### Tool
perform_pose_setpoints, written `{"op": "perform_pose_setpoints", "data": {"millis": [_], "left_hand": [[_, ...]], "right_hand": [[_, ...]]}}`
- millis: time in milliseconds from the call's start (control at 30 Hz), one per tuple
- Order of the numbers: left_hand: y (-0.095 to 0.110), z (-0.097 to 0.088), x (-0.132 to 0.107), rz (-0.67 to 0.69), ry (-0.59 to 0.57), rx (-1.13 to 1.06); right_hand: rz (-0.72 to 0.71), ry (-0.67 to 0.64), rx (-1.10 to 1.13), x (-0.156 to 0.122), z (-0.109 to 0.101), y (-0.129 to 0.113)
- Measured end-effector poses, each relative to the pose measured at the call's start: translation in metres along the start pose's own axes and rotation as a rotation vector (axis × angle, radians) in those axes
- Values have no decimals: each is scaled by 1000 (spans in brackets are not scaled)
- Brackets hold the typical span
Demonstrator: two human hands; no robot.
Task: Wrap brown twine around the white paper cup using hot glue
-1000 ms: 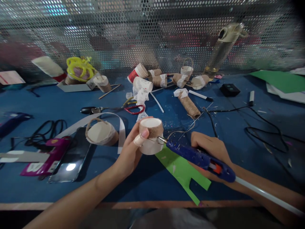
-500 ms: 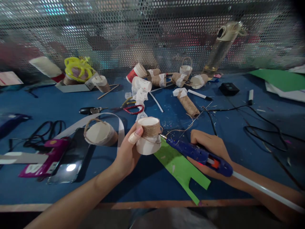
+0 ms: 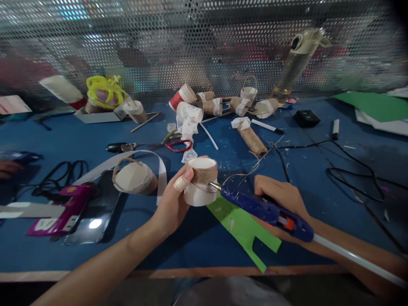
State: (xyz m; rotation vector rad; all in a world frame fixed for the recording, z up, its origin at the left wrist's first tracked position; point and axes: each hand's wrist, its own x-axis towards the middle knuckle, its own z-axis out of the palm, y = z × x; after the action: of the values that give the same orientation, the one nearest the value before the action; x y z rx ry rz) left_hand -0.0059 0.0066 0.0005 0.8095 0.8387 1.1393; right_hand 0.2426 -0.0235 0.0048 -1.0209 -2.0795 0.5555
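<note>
My left hand [image 3: 174,199] grips a small white paper cup [image 3: 200,196] whose upper part is wrapped in brown twine. A blue glue gun [image 3: 255,204] is in my right hand [image 3: 280,193], with a long clear glue stick [image 3: 357,257] sticking out of its back. The metal nozzle touches, or nearly touches, the front of the cup just below the twine band. A loose strand of twine [image 3: 242,173] runs from near the cup to a twine roll [image 3: 251,139]. Beneath the glue gun lies a cut green paper piece [image 3: 236,221].
A twine-handled cup [image 3: 134,178], a phone [image 3: 92,212] and a purple glue gun [image 3: 60,212] lie to the left. Red-handled scissors [image 3: 178,145] and several small cups sit further back. A bottle [image 3: 293,63] leans on the mesh. At far left, another person's hand [image 3: 9,169] shows.
The nozzle has moved left, from the cup's right edge onto its front. The cup has shifted slightly right and turned a little. Another person's hand has appeared at the far left.
</note>
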Motion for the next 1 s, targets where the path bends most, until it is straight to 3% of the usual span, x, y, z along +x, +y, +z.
{"op": "perform_pose_setpoints", "data": {"millis": [567, 1000], "left_hand": [[7, 6, 0, -11, 71, -29], [-1, -1, 3, 2, 7, 7]], "right_hand": [[26, 19, -66, 3, -1, 0], [12, -5, -39, 0, -1, -2]]}}
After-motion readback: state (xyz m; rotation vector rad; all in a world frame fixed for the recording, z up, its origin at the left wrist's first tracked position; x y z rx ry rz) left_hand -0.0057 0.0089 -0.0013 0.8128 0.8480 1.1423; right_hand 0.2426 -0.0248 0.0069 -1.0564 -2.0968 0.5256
